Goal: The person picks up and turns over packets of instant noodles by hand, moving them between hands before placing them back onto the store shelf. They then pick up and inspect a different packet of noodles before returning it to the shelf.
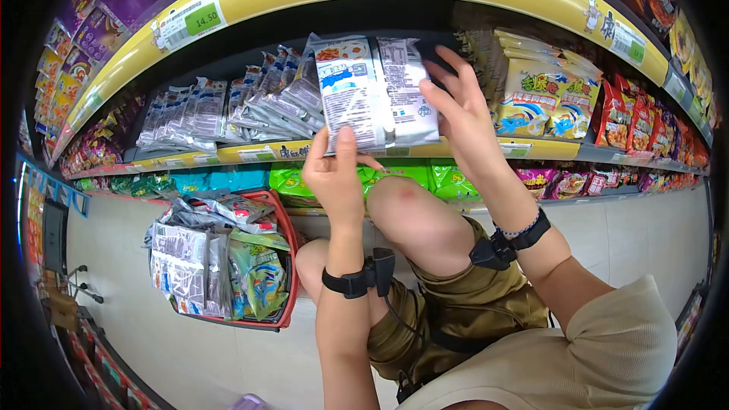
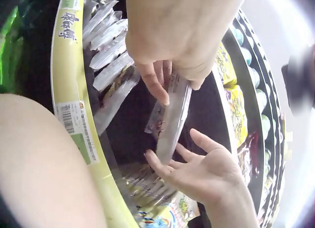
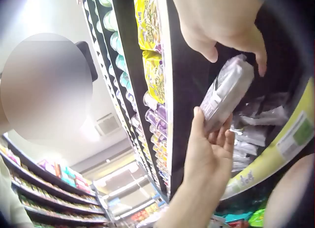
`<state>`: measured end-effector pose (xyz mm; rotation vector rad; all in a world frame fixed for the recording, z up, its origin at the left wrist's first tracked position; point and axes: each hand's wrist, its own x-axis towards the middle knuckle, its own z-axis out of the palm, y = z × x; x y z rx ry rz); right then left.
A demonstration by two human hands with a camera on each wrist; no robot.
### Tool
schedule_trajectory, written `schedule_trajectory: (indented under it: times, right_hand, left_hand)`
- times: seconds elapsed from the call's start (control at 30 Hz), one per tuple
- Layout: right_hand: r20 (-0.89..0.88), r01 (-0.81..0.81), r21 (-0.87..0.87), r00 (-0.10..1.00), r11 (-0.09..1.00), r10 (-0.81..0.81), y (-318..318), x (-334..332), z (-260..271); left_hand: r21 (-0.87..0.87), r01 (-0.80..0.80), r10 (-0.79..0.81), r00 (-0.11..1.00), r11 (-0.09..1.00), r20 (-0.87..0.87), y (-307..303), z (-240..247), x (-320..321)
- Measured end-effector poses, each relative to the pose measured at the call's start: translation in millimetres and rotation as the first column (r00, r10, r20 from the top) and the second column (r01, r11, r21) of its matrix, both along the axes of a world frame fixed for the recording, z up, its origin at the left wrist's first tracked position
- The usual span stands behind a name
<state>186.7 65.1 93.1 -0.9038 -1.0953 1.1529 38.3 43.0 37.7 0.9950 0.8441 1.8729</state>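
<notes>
Packet (image 1: 372, 95), silver and white with a printed back, hangs tilted just in front of the middle shelf, between the silver row and the yellow bags. Its near face is turned up toward the person, which looks right for reading or checking it.

The left hand (image 1: 336, 178) has it by the lower left corner, thumb over the near face and fingers behind; a pinch at the corner leaves most of the print uncovered. The right hand (image 1: 462, 110) is spread at the opposite edge, fingers parted and gripping nothing. I can't tell whether its thumb actually touches the wrapper; I'd say it is there to steady that side.

Beyond, matching silver packets (image 1: 281, 99) lean on one another like fallen books, probably because they are too limp to stand alone. The yellow bags (image 1: 529, 95) to the right sit upright, packed close enough to prop each other. A yellow shelf lip (image 1: 228, 156) with price tags runs along the front.

Down on the floor, by the person's bent left knee, is a red-rimmed basket (image 1: 291, 269), handy to the left arm, with more silver packets (image 1: 181, 258) lying beside green ones (image 1: 262, 277).
</notes>
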Motion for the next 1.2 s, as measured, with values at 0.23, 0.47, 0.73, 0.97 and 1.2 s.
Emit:
schedule_trajectory:
  times: [0.23,0.47,0.73,0.97,1.2]
  right_hand:
    - [0.439,-0.023,0.232,0.895,0.972,-0.083,-12.6,11.1,-56.0]
    - [0.349,0.041,0.201,0.930,0.979,-0.111,37.6,0.8,-68.6]
    - [0.728,-0.114,0.261,0.675,0.959,-0.117,51.8,-28.8,-73.3]
    - [0.780,-0.198,0.260,0.620,0.945,-0.085,44.5,-23.8,-65.6]
    - [0.625,-0.058,0.367,0.755,0.928,-0.200,63.2,-14.5,-84.9]
  left_hand:
    - [0.258,-0.072,0.210,0.799,0.964,-0.563,10.0,-6.9,26.8]
    - [0.248,0.088,0.045,0.872,0.965,-0.487,27.1,-16.4,39.5]
    - [0.081,-0.405,0.388,0.775,0.911,-0.499,20.0,-11.1,26.8]
    - [0.251,-0.327,0.411,0.758,0.911,-0.506,18.1,-9.0,30.7]
    - [0.289,-0.289,0.395,0.808,0.913,-0.437,30.3,-14.9,36.2]
